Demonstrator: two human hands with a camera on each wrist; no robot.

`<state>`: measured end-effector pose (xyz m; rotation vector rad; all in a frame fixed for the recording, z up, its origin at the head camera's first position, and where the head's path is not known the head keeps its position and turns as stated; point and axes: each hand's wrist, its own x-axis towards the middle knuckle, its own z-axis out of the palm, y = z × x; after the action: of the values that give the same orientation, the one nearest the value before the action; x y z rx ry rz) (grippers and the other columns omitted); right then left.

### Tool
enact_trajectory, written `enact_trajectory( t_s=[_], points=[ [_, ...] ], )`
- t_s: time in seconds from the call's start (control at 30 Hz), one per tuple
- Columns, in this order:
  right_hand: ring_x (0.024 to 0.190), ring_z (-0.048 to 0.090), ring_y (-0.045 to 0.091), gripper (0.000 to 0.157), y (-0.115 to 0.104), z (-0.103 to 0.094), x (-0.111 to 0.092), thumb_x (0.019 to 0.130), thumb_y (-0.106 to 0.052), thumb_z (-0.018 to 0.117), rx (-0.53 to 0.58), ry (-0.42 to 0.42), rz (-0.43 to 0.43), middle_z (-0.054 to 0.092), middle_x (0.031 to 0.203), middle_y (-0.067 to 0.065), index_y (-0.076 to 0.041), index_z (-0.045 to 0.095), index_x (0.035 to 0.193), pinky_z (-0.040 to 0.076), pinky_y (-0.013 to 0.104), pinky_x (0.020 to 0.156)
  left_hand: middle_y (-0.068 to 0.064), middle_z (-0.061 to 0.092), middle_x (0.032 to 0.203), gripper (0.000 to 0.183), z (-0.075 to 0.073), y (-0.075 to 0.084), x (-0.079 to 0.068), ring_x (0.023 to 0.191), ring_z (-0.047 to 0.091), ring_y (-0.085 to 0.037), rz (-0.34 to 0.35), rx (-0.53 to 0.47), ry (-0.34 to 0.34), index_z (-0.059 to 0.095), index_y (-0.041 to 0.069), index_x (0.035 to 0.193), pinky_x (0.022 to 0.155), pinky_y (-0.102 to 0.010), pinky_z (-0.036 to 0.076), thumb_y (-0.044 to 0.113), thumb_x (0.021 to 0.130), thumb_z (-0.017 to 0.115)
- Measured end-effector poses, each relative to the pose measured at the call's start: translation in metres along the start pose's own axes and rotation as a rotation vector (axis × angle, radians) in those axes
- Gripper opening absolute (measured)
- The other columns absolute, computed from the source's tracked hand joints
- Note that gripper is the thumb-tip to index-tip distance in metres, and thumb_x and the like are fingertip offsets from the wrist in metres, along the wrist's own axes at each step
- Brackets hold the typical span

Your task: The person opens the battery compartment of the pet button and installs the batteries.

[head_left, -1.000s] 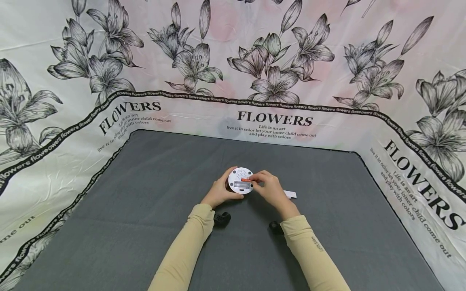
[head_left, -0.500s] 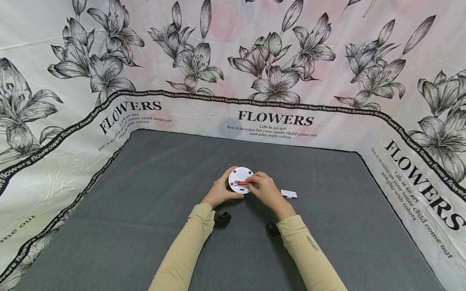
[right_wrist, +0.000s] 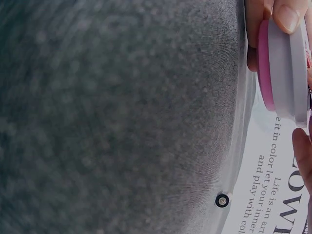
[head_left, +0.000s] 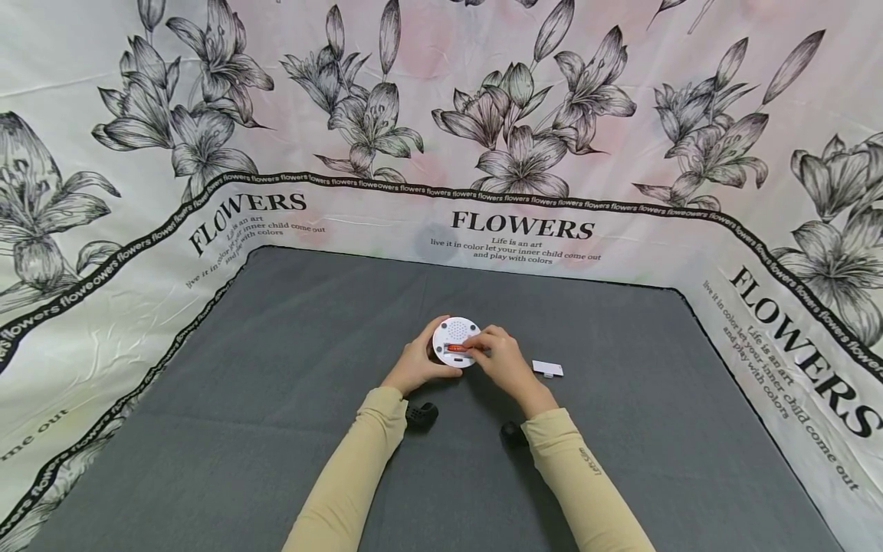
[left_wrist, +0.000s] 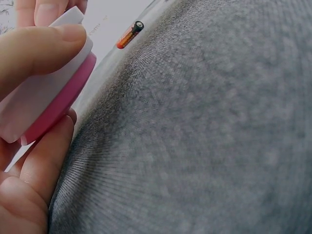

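Observation:
My left hand (head_left: 421, 360) grips a round white device (head_left: 455, 331) by its sides, its flat underside facing me with small holes and dark feet. In the left wrist view the device's pink side (left_wrist: 61, 100) shows, the thumb lying on the white rim. My right hand (head_left: 507, 360) pinches a red battery (head_left: 456, 348) lying along the slot in the underside; its right end is covered by the fingers. The right wrist view shows the device (right_wrist: 283, 70) edge-on, fingers on both sides. A white rectangular cover (head_left: 547, 369) lies on the table right of my right hand.
Another battery (left_wrist: 130, 35), orange and black, lies on the grey cloth in the left wrist view. A battery end (right_wrist: 222, 200) shows in the right wrist view. Black wrist pieces (head_left: 421, 416) sit under the sleeves. Flowered cloth walls (head_left: 524, 238) border the table.
The red battery has gone from above the slot, tilted in my right fingers, down into line with it. My right hand shifted slightly left, uncovering the white cover. My left hand stays put.

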<state>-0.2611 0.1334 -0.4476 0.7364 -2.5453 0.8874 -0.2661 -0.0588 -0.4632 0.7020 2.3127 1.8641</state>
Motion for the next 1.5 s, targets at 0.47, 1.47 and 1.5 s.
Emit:
enact_trajectory(
  t_s=[0.47, 1.47, 1.5],
  points=[
    [0.077, 0.056, 0.017, 0.007, -0.005, -0.006, 0.005, 0.081, 0.000, 0.070, 0.027, -0.046, 0.105, 0.062, 0.084, 0.004, -0.004, 0.073, 0.087, 0.048, 0.033, 0.067, -0.010, 0.043, 0.137, 0.094, -0.001, 0.001, -0.001, 0.115, 0.048, -0.018, -0.011, 0.010, -0.010, 0.028, 0.018, 0.146, 0.090, -0.035, 0.041, 0.006, 0.070, 0.082],
    [0.071, 0.052, 0.015, 0.038, 0.000, -0.005, 0.012, 0.076, 0.002, 0.074, 0.549, -0.056, 0.768, 0.054, 0.085, 0.011, 0.010, 0.056, 0.108, 0.048, 0.024, 0.061, -0.001, 0.047, 0.131, 0.099, 0.004, -0.033, 0.009, 0.107, 0.051, -0.012, 0.046, 0.056, 0.010, 0.030, 0.022, 0.145, 0.085, -0.031, 0.044, 0.013, 0.064, 0.087],
    [0.070, 0.052, 0.015, 0.038, -0.001, -0.005, 0.013, 0.075, 0.002, 0.074, 0.545, -0.057, 0.769, 0.054, 0.085, 0.011, 0.010, 0.056, 0.108, 0.049, 0.024, 0.061, -0.001, 0.048, 0.130, 0.100, 0.004, -0.034, 0.008, 0.107, 0.051, -0.013, 0.050, 0.054, 0.015, 0.031, 0.022, 0.145, 0.084, -0.031, 0.044, 0.013, 0.063, 0.087]
  ],
)
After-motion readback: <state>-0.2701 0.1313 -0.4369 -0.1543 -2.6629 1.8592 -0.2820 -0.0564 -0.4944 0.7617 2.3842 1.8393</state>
